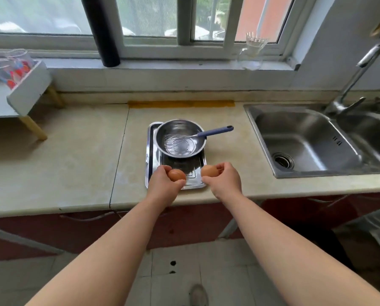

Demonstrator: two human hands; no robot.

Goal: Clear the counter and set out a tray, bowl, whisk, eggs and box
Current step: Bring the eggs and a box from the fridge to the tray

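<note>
Found tray [150,155] on counter [74,162], bowl [160,133] at its far end, whisk [215,131] inside. Noted left hand [162,185] curled round one egg [176,175], right hand [225,182] pinching second egg [209,170], above tray's near end. Saw no box

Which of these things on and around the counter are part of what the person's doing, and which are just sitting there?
Part of the job: steel tray, steel bowl on it, whisk in the bowl, left egg held in the left hand, right egg in the right hand.

Just lying about: sink, faucet, glass jug on the sill, white shelf of glasses.
</note>
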